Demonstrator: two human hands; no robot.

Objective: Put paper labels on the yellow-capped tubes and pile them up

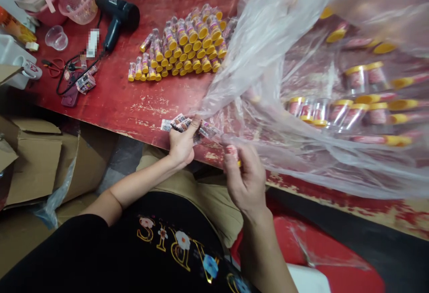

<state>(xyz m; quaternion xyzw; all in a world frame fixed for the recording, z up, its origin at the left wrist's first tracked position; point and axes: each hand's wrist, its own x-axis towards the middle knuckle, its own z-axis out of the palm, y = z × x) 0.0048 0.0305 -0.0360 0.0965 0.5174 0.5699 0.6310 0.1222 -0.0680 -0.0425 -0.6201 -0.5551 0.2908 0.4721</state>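
Note:
My left hand (181, 144) is closed on a bunch of small printed plastic labels (180, 122) at the table's near edge, thumb pressed over them. One more label (208, 129) sticks out to the right of my thumb, toward the other hand. In my right hand (247, 176), curled fingers grip a small clear tube (231, 150) with red print and a bit of yellow at its lower end; my fingers cover most of it. A large clear plastic bag (248, 56) lies just beyond this hand, with yellow-capped tubes (348, 116) inside.
Stacked yellow-capped tubes (187, 44) stand at the middle back of the red table (147, 105). On the left are a hair dryer (115, 13) with its cord, a pink basket (78, 2), red-handled scissors (54, 67) and a mug (31, 68). Cardboard boxes (36, 159) stand below.

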